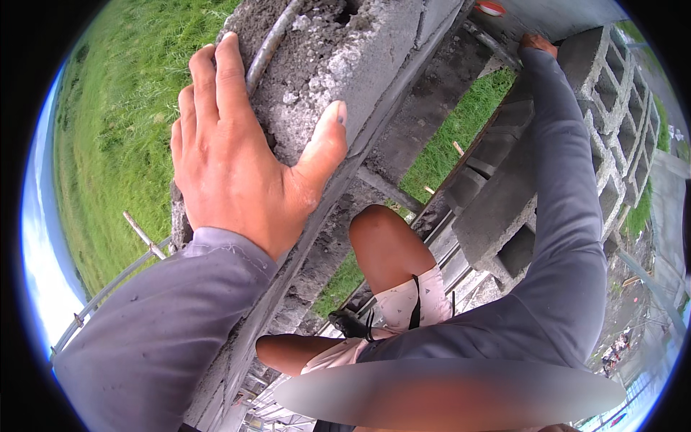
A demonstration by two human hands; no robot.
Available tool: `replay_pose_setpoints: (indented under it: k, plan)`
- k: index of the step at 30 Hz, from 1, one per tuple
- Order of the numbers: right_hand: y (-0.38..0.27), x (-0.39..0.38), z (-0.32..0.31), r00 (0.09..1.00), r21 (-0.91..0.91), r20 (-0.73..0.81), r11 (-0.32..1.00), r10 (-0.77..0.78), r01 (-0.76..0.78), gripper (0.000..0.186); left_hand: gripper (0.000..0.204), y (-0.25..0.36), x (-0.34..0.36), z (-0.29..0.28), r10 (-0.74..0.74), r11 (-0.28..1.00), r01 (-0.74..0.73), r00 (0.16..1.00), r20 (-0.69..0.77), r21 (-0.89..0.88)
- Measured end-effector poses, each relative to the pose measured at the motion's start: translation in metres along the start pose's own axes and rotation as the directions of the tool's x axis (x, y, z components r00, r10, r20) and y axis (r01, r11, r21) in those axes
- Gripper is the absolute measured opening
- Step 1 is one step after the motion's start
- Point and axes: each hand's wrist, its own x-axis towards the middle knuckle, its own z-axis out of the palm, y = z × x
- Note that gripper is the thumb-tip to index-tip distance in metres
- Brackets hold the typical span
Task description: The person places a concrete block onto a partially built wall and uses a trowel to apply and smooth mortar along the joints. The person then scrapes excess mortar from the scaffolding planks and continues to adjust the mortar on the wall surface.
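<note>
- From my remote view, the left hand (241, 155) lies spread, palm down, on the rough top of the wall (385, 68); fingers nearly straight, thumb well out to the side; it grips nothing, and I judge it is set there as a prop for balance.
- The rod (272, 45) lies along that rough top, just beside the index finger; crumbly concrete surrounds it, which probably keeps it from rolling.
- The right hand (538, 45) is far out at the end of its arm, near the stack of hollow blocks (612, 101); its fingers look bent, but it is small and partly hidden at that range, so I cannot tell how far they are curled or what they hold.
- A red item (491, 9) sits near that hand, apart from it; grass (119, 137) lies beyond the wall.
</note>
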Motion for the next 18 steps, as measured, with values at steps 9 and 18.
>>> replay_pose_setpoints:
  k: [9,18]
  plan:
    - [-0.030,0.031,-0.020,0.997,0.081,-0.079,0.997,-0.009,0.015,0.048,0.086,0.001,0.003,-0.001,0.016,1.000,-0.015,1.000,0.013,-0.015]
    - [-0.029,0.030,-0.028,0.994,-0.146,0.043,0.983,-0.101,0.106,0.039,0.088,0.001,0.000,0.000,-0.004,1.000,0.004,1.000,0.014,0.017]
